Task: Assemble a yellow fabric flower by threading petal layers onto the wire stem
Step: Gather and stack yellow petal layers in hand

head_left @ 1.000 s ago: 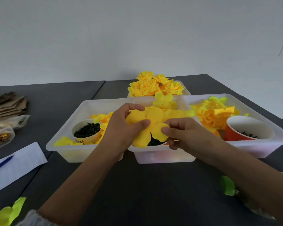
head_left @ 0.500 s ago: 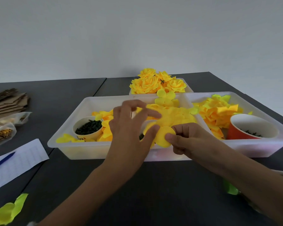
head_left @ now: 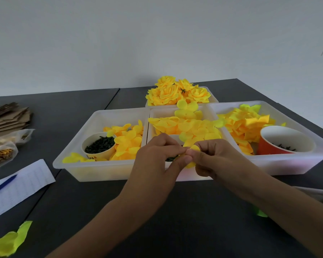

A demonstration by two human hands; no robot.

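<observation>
Both hands meet before middle tray (head_left: 183, 175); left hand (head_left: 157, 161) and right hand (head_left: 211, 161) pinching yellow petal (head_left: 191, 163).

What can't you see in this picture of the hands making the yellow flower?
Head view only:
- The small yellow fabric petal piece: mostly hidden between the left hand and right hand.
- Wire stem: not visible.
- Middle white plastic tray: its front is blocked by both hands.
- Red paper cup: contents too small to identify.
</observation>
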